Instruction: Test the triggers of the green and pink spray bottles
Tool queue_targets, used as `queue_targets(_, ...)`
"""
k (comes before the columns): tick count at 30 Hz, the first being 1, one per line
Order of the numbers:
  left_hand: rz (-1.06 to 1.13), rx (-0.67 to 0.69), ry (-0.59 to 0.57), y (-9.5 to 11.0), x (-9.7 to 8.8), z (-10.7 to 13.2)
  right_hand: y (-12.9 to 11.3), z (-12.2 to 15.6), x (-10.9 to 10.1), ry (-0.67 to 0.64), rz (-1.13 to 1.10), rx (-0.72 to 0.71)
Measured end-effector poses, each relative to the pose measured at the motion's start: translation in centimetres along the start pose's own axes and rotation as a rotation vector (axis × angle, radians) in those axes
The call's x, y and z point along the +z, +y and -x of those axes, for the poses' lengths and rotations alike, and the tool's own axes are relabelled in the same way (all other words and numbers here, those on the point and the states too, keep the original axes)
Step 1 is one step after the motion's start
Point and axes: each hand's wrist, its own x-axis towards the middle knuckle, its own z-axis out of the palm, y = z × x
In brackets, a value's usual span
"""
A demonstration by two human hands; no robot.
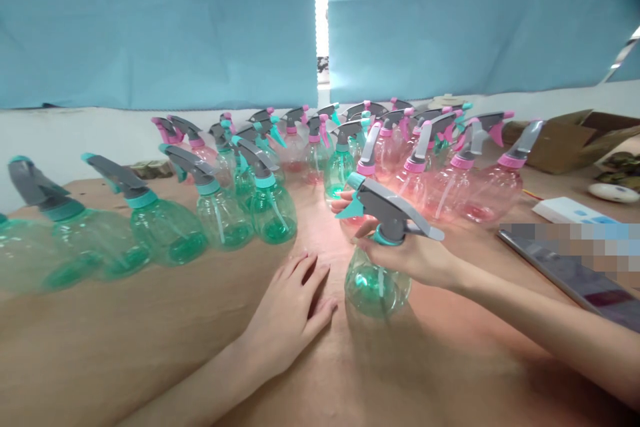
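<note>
A green spray bottle [377, 290] with a grey and teal trigger head stands upright on the brown table [240, 360]. My right hand [407, 257] is closed around its neck just below the head; some of the fingers are hidden behind the bottle, others show past its trigger. To the left of it my left hand [287, 307] rests flat on the table, fingers stretched out, touching no bottle. Nearest beyond my left hand is another green spray bottle [274, 213]. Behind my right hand stands a pink spray bottle [411, 183].
A row of green bottles [167, 230] runs along the left, with several green and pink ones crowded at the back. A phone [560, 273], a white box [570, 210], a white mouse [614, 193] and a cardboard box [575, 140] lie at right. Blue curtains [160, 27] hang behind.
</note>
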Motion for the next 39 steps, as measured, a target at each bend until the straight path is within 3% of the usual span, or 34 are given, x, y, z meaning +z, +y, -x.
queue_targets(21,0.036,0.013,0.043,-0.13,0.11,0.01,-0.76,-0.28,-0.44,-0.059,-0.079,-0.084)
queue_targets(34,0.030,0.009,0.044,-0.03,0.01,0.10,-0.74,-0.13,-0.46,0.017,-0.009,-0.048)
queue_targets(39,0.028,0.007,0.037,0.04,-0.11,0.07,-0.19,0.14,-0.53,-0.023,-0.063,-0.021)
